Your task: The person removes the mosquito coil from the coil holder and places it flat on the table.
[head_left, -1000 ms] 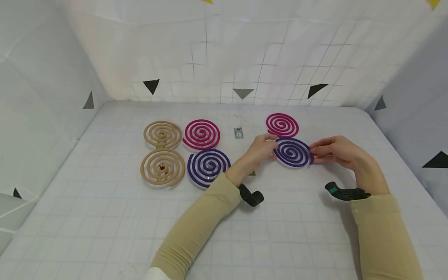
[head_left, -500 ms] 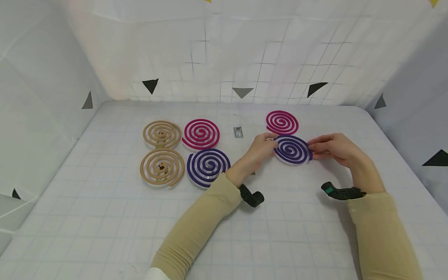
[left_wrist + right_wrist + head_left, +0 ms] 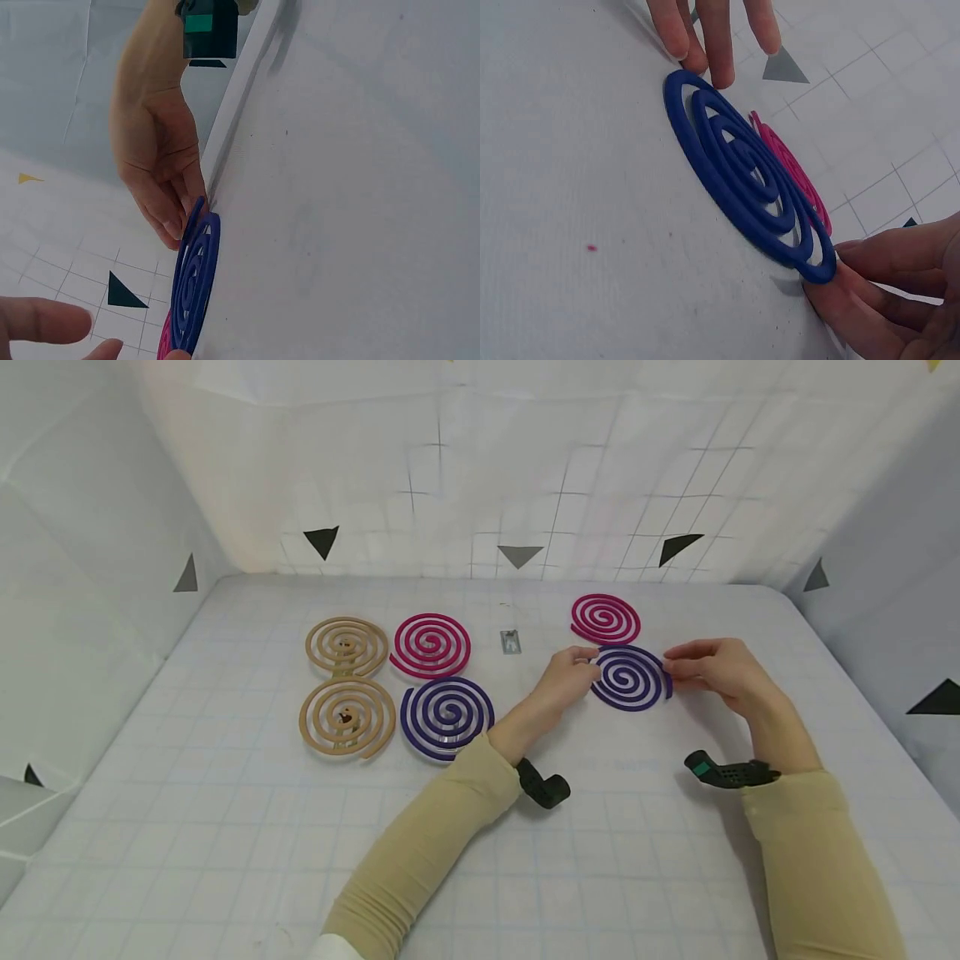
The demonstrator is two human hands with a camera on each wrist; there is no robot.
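A dark blue mosquito coil [image 3: 627, 678] lies between my two hands, close over the white table just in front of a pink coil [image 3: 606, 619]. My right hand [image 3: 723, 672] pinches its right edge between thumb and fingers, and a small shadow shows under that end in the right wrist view. At the opposite edge is my left hand [image 3: 564, 681], its fingertips right at the rim. In the left wrist view, the left hand's fingers [image 3: 49, 319] are spread, with one fingertip at the coil's edge.
On the left stand two tan coils [image 3: 347, 647] one before the other, a second pink coil [image 3: 431, 646] and another blue coil [image 3: 447, 718], with small metal stands under them. A loose metal stand [image 3: 510, 642] lies between the groups. White sheets wall the table.
Both hands have shifted slightly away from the person with the blue coil, which now lies flatter behind the pink one's near edge. The left hand's fingers have loosened at the rim.
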